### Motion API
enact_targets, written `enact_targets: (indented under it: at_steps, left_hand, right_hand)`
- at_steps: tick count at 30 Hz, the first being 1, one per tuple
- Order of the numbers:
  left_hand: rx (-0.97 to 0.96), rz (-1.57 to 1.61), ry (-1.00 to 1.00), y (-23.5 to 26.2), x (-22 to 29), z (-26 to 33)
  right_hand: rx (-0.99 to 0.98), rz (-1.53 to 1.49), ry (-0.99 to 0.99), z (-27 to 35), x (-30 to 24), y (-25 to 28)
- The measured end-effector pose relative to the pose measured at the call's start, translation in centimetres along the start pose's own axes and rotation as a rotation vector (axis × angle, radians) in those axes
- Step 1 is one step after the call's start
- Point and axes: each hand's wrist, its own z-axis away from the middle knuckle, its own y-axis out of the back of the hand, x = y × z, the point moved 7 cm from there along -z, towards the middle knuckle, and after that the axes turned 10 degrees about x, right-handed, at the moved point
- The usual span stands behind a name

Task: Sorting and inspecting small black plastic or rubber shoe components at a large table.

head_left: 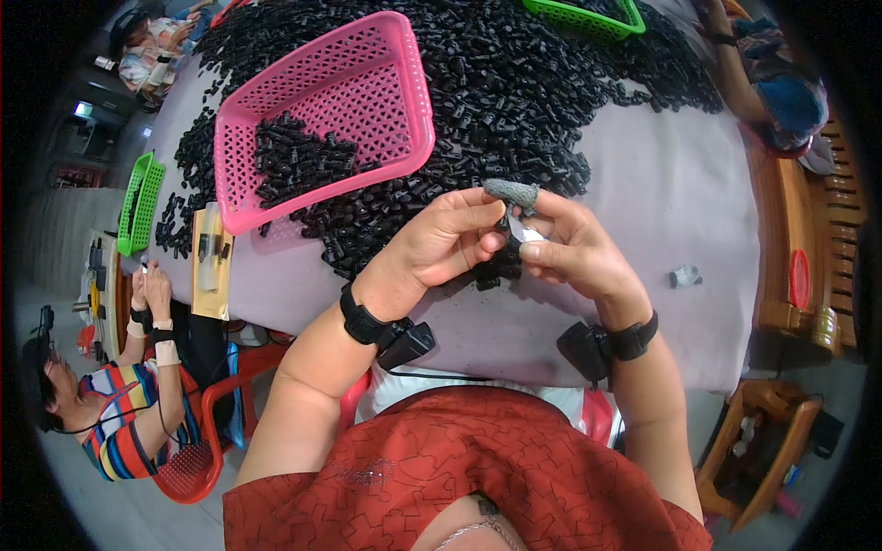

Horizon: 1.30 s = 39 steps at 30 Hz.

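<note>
Both my hands are close together above the near part of the table, their fingertips almost meeting. My left hand (446,237) is closed, pinching a small black plastic part (504,223) between thumb and fingers; most of that part is hidden. In my right hand (581,246) a small pale blade (527,233) is pinched between thumb and fingers, its edge toward the black part. A grey knitted finger sleeve (512,193) covers my right index finger. Just beyond and below my hands lies a large heap of similar black parts (501,110).
A pink basket (421,110) partly filled with black parts stands tilted at left. Green baskets (138,207) (588,20) sit at far left and far right. A yellowish board (211,298) lies left, a grey roll (684,276) right. Other people sit around the table.
</note>
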Motion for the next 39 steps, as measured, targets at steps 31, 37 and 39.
enact_targets:
  at_steps: [31,37,39]
  left_hand:
    - [0.246,-1.028,-0.377,-2.2,2.3,0.8]
    - [-0.01,-1.693,-0.748,-5.7,0.1,-0.1]
    - [0.036,-1.881,-0.774,-5.7,-0.9,-0.7]
  right_hand:
    - [0.387,-0.146,0.304,-0.1,-1.8,4.3]
    - [0.358,-0.151,0.314,-0.1,-1.9,4.6]
    - [0.378,-0.134,0.296,-0.2,-1.8,4.5]
